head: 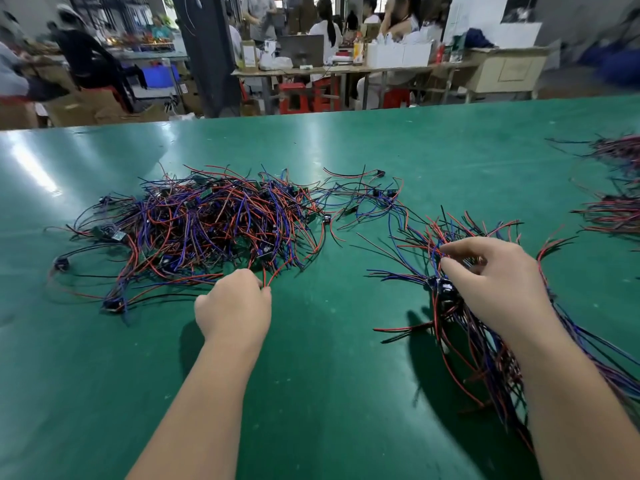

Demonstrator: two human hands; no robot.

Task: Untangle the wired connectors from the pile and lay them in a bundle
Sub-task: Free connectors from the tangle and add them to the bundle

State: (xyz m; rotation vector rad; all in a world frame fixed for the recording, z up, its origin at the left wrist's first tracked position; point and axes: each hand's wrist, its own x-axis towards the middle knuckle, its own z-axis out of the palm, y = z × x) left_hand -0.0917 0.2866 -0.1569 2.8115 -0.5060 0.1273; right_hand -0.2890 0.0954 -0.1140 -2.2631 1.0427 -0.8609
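Left hand [235,303] pinches red wires [267,281] at the pile [207,220], while right hand [498,282] grips the bundle [488,362], which lies diagonally toward near-right.

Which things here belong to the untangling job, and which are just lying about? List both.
Job: tangled pile; bundle; left hand at the pile's near edge; right hand gripping the bundle's wires.
Lying about: wire heaps at the far right edge; red stools; white boxes behind.

1 pile [207,223], 1 bundle [445,291], 2 hands [235,306] [498,282]
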